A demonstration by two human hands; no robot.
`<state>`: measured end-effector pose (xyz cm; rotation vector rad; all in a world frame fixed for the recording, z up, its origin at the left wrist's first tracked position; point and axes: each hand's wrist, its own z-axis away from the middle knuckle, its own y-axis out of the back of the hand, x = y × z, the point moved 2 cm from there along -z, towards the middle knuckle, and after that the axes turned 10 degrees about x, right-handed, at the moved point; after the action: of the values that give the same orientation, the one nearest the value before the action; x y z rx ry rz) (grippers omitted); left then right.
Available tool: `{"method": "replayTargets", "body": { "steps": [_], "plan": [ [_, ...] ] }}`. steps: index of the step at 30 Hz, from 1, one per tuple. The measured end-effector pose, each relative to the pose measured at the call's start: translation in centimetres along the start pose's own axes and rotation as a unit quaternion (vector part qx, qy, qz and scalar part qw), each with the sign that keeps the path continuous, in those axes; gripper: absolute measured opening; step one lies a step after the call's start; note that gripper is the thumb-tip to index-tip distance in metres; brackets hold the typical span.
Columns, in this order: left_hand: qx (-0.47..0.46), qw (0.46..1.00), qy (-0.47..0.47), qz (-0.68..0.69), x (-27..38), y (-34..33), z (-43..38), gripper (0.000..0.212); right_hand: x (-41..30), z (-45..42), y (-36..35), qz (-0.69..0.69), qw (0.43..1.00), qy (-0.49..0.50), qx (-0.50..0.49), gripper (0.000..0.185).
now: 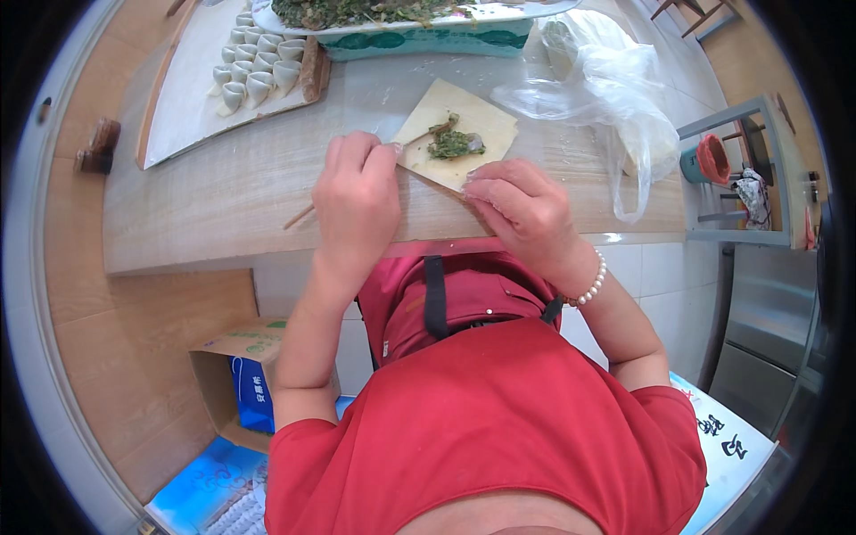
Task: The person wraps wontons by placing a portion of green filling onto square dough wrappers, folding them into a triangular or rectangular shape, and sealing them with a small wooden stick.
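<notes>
My left hand [358,190] is closed around a thin wooden stick [299,217]. Its far tip reaches the chopped green filling [455,146], and its other end sticks out behind the hand. The filling sits near the middle of a pale square dough wrapper [436,100], with a greyish lump at its right side. Several wrappers seem stacked there, though their number is hard to tell. My right hand [521,207] pinches the near right edge of the wrapper between thumb and fingers. On that wrist is a beaded bracelet [594,281].
Folded dumplings [261,80] stand in rows on a floured board [194,100] at the left. A white tray heaped with green filling [374,12] rests on a teal box [428,41]. Plastic bags [602,87] lie right on the wooden table [221,200]. A cardboard box [234,348] stands below.
</notes>
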<state>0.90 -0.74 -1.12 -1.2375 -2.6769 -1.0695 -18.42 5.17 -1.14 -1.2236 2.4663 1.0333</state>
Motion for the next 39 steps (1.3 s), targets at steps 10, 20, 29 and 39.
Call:
{"method": "replayTargets", "body": {
  "steps": [10,20,29,39],
  "plan": [
    [0.134,0.987,-0.084,-0.014,-0.7,1.9,-6.2,0.013,0.1,0.2,0.1,-0.005,1.000,0.001,0.010,0.016],
    [0.121,0.993,-0.017,0.004,-1.3,3.0,-7.1,0.011,0.4,0.4,-0.1,-0.024,0.999,-0.026,0.028,0.018],
    [-0.057,0.991,0.059,0.103,-1.4,-0.1,-0.9,0.010,0.3,0.1,-0.1,-0.022,0.999,-0.014,0.022,0.018],
    [-0.045,0.980,0.159,0.115,-1.6,2.7,1.2,0.010,0.2,0.2,-0.1,-0.019,0.999,-0.029,0.031,0.017]
  ]
}}
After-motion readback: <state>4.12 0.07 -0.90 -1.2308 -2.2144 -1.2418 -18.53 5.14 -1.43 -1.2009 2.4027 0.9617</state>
